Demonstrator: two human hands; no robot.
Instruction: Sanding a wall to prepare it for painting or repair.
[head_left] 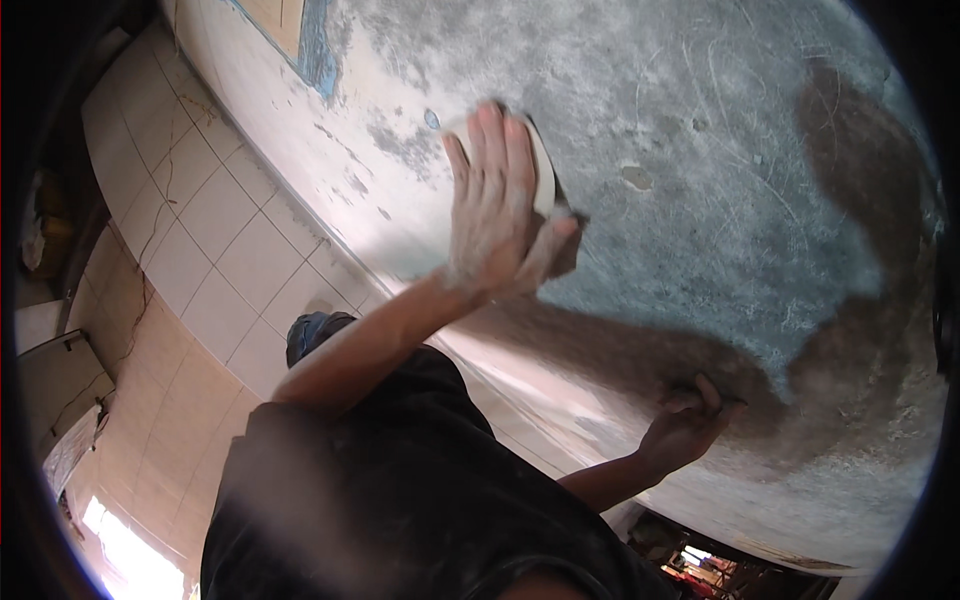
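Note:
Against a patchy grey and white wall (640,90), my left hand (490,205) presses flat, fingers stretched upward and thumb out to the right. Under its palm is a sheet of sandpaper (547,175); a pale edge shows beside the fingers and a brown flap sticks out by the thumb. Most of the sheet is hidden by the hand. Lower and to the right, my right hand (685,430) is close to the wall, some fingers bent and one raised, with nothing visible in it. Whether it touches the wall I cannot tell.
Pale square tiles (225,240) run along the left, with a thin wire (150,240) across them. A blue-edged opening or panel (290,25) is at the top. Dark shadows of the arms and body fall on the wall. Cluttered objects (700,565) lie at the lower right.

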